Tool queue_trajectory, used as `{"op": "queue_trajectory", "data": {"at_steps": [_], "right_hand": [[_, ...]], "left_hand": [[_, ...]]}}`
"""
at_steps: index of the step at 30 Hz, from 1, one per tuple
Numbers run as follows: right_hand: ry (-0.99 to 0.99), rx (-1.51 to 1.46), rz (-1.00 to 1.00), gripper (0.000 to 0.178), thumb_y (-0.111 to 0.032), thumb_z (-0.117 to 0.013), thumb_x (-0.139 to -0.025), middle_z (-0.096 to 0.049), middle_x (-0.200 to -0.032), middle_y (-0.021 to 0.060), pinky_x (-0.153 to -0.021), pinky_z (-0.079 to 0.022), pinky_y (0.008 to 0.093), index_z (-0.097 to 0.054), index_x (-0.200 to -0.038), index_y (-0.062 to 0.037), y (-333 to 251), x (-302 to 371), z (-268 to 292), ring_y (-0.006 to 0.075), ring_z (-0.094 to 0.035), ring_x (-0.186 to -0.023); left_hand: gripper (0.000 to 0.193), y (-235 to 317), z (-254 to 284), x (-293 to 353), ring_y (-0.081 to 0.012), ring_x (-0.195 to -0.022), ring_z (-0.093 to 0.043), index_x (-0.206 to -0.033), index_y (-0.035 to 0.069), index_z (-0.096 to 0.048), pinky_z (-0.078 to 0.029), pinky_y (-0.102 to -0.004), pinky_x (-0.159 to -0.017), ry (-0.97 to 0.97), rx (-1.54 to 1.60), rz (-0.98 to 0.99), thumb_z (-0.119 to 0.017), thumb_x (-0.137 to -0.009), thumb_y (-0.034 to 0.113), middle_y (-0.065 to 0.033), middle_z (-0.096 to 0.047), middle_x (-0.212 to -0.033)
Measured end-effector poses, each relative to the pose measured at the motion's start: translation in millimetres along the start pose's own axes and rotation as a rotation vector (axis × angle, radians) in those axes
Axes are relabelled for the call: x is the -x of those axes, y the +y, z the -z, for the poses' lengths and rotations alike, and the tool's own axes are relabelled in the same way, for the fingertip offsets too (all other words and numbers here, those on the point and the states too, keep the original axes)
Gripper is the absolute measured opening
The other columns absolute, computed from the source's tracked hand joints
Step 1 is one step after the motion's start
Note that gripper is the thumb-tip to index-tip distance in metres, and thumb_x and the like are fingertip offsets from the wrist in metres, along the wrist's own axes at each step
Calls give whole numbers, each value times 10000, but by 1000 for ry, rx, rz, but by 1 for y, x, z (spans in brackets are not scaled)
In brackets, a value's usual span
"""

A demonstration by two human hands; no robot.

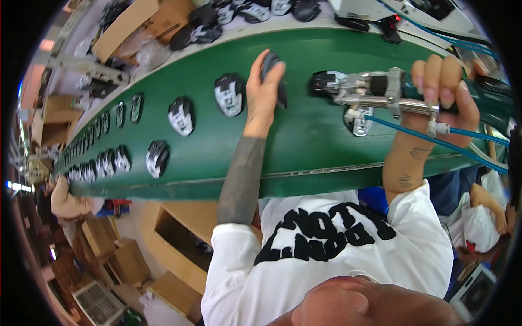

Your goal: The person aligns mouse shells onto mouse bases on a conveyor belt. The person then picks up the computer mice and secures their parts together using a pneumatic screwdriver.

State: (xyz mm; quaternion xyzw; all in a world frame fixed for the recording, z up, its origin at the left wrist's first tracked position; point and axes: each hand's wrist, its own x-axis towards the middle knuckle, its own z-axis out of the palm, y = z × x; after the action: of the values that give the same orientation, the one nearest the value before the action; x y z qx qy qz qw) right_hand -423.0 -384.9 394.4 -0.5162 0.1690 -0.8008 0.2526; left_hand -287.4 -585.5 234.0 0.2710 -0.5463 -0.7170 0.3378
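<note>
My left hand [262, 89] is raised over the green conveyor belt [217, 152], fingers and thumb closed on a dark computer mouse [269, 65] seen nearly edge-on. On the right, my right hand [447, 92] wraps around a power screwdriver [394, 86] with a dark green body, metal clamp and metal nose. Blue air hoses [413, 133] run from its fittings. Beyond the nose lies an open mouse body [326, 82], partly covered by it. Another mouse body [360, 124] sits just below the tool, partly hidden. Whether the nose touches either one, I cannot tell.
Several black-and-white mouse bodies [229, 95] lie along the belt to the left, in two rows farther off. More mouse parts [253, 11] and an open cardboard box [138, 27] stand past the far edge. Cardboard boxes [130, 263] are below left. Other people work nearby.
</note>
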Motion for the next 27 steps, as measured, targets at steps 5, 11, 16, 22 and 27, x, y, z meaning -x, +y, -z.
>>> {"op": "queue_trajectory", "data": {"at_steps": [5, 11, 16, 22, 27], "right_hand": [[133, 116, 180, 448, -30, -434, -869, -431, -666, 53, -622, -416, 374, -342, -1295, -137, 23, -1, -11, 188, -479, -575], [130, 199, 162, 473, -31, -460, -855, -436, -657, 57, -600, -424, 375, -343, -1300, -140, 32, -4, -10, 193, -494, -570], [112, 237, 122, 404, -64, -442, -870, -430, -674, 35, -625, -401, 359, -388, -1258, -163, 34, -6, -10, 177, -477, -595], [62, 264, 80, 335, -95, -427, -886, -422, -697, 12, -662, -374, 340, -446, -1207, -189, 36, -6, -10, 161, -459, -630], [73, 248, 74, 324, -89, -427, -887, -427, -701, 14, -674, -378, 342, -450, -1196, -187, 35, -5, -12, 161, -464, -638]], "left_hand": [[494, 8, -19, 45, -260, -982, -568, -1389, 190, -369, -512, -483, -834, -277, 903, 226, -461, -927, 340, -96, -474, -1298], [547, 2, -16, 53, -312, -1218, -471, -1421, 195, -322, -486, -530, -894, -295, 755, 224, -432, -917, 378, -134, -384, -1416], [573, 5, -19, 53, -310, -1223, -461, -1425, 190, -308, -493, -532, -887, -338, 781, 224, -454, -904, 380, -131, -371, -1423], [565, 3, -15, 53, -312, -1212, -471, -1420, 183, -311, -496, -529, -885, -328, 789, 221, -455, -905, 367, -132, -372, -1423], [564, 6, -16, 55, -311, -1194, -487, -1419, 177, -310, -499, -526, -881, -332, 769, 207, -454, -908, 365, -135, -370, -1425]]}}
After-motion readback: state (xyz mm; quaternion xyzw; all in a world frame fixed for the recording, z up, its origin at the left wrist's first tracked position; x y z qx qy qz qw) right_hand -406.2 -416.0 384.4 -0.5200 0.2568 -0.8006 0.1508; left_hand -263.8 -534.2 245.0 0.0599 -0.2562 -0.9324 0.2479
